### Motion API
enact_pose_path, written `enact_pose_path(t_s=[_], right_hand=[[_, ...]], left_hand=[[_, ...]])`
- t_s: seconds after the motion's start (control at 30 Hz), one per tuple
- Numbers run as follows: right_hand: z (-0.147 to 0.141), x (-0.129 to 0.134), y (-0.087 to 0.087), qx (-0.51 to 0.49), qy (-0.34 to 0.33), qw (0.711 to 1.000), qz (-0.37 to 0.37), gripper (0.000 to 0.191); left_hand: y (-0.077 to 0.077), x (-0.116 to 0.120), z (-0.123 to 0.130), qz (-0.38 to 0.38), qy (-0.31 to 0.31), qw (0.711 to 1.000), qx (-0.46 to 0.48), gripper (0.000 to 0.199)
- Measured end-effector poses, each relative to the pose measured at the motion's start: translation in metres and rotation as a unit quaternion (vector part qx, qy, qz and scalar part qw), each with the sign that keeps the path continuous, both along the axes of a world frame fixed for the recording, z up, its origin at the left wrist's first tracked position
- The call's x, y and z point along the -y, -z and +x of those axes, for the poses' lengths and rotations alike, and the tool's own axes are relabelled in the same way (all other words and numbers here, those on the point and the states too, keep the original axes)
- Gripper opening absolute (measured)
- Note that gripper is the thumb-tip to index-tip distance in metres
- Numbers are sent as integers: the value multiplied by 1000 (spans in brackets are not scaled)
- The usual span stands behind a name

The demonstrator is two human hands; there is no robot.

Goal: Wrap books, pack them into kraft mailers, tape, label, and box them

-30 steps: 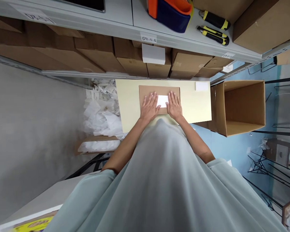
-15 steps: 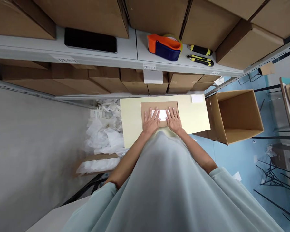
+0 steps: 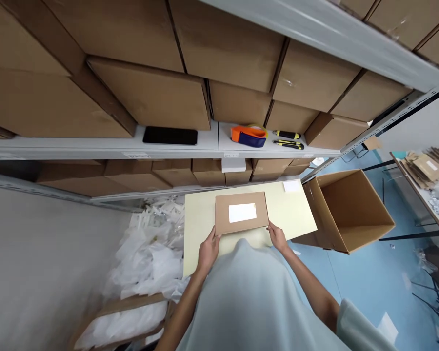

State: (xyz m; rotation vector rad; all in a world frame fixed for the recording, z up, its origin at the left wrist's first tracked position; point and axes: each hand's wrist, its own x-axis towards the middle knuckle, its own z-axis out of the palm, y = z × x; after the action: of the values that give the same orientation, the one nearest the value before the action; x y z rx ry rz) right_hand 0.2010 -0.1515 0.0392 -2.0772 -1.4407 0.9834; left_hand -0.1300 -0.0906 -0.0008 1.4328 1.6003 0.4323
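A flat brown cardboard box (image 3: 223, 204) with a white label (image 3: 242, 213) on its upper face is over the pale yellow tabletop (image 3: 290, 209). My left hand (image 3: 208, 250) grips its near left corner, thumb on top. At the near right corner, my right hand (image 3: 277, 236) pinches the edge between thumb and fingers. The near edge of the box seems a little raised; I cannot tell whether the far edge touches the table. Its underside is hidden.
A large open carton (image 3: 354, 204) stands right of the table. White plastic wrapping (image 3: 149, 258) is heaped at the left. The shelf holds a phone (image 3: 170, 136), an orange and blue tape dispenser (image 3: 249, 136), two utility knives (image 3: 288, 139) and several cartons (image 3: 237, 102).
Both hands have moved from flat on the white label to the near corners of the box, gripping it. The label is now uncovered. My view has tilted up.
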Motion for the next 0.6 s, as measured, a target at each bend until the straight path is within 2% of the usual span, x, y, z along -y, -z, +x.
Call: enact_pose_path(t_s=[0.1,0.2,0.27,0.33,0.4,0.5,0.57,0.6], right_hand=[[-16,-23,-5,27,-1,999,38,54],[-20,-51,-18,87,-62,992,66,48],[-17,-79,-33,128,-99,982,97,47],[-14,-120,-59,145,-109,973,144,54],[-14,-173,-99,167,-114,959,196,65],[-27,-256,-174,263,-142,920,254,66],[-40,-302,-219,332,-147,911,196,63],[-46,-319,-236,338,-148,912,180,59]], left_hand=[[1,-17,-5,27,-19,999,-21,57],[-2,-41,-18,34,0,996,-78,51],[-8,-59,-24,48,24,993,-101,48],[-23,-81,-22,95,34,989,-104,49],[-51,-104,-10,162,30,983,-86,54],[-114,-136,22,249,25,968,-31,57],[-159,-148,46,300,22,954,7,53],[-179,-150,57,321,17,947,22,52]])
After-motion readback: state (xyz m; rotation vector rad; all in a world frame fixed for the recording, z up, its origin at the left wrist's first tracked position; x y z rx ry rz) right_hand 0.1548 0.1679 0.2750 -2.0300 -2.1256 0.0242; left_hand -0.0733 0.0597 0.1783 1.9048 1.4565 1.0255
